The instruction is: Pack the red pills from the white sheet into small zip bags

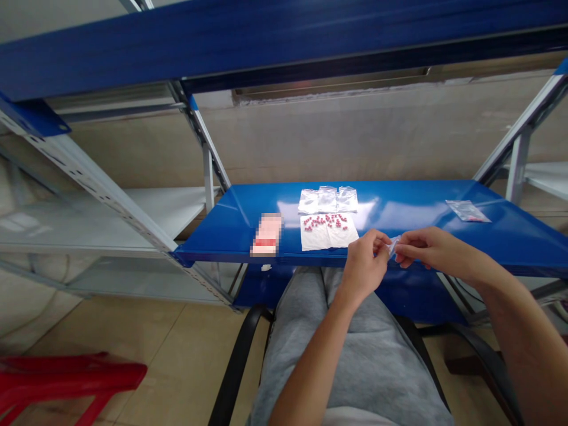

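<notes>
Left hand and right hand: both pinching, thumb against index finger, at opposite sides of one small clear bag. Fingertips of the two hands nearly meet. Remaining fingers of each hand curl inward. Reddish patch below right fingertips; cannot tell whether bag contents or skin. Held bag is just above the near edge of a blue shelf.

Positions below taken with held bag as clock centre, 12 pointing away from the wearer.

9 to 10 o'clock: white sheet, creased down the middle, small red pieces scattered over its far half.
10 o'clock: three clear bags, side by side, flat, just beyond the sheet.
2 o'clock: another clear bag, lying flat, well apart, reddish contents toward its near end.
9 o'clock, farther out: pale pink packet with a red band low on its front. Surface blurred into blocks; any print unreadable.
8 o'clock, on floor: red stool, partly in view.
</notes>
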{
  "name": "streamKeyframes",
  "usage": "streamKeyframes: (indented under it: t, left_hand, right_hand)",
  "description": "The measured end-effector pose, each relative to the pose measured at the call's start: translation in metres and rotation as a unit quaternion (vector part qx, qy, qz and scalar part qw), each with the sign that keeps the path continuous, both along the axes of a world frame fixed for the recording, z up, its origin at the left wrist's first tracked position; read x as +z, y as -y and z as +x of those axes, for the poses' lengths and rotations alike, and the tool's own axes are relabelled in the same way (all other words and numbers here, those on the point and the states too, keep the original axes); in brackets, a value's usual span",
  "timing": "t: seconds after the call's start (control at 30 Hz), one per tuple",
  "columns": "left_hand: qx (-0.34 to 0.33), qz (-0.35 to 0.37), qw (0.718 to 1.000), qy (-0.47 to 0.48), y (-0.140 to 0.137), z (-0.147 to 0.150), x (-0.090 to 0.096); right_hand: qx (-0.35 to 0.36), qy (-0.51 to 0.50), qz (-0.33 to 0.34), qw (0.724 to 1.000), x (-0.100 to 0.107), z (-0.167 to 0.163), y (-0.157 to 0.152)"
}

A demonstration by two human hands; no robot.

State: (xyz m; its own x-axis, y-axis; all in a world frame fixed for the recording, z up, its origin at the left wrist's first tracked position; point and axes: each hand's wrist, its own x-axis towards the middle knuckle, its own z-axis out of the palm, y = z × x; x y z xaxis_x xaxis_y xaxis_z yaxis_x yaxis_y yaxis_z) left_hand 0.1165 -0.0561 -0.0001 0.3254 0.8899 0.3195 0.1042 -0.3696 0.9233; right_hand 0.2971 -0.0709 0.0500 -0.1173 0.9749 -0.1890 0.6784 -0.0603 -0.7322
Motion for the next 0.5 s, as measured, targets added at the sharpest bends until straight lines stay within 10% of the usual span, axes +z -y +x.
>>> streamKeyframes:
  t: [0.2, 0.5]
  left_hand:
    - [0.043, 0.123, 0.986, -0.105, 0.006, -0.003, 0.007]
    - [0.059, 0.123, 0.982, -0.132, 0.01, 0.001, 0.01]
  right_hand:
    - [0.01, -0.064, 0.058, 0.996, -0.002, -0.013, -0.002]
    - [-0.024, -0.065, 0.054, 0.996, 0.003, -0.019, 0.002]
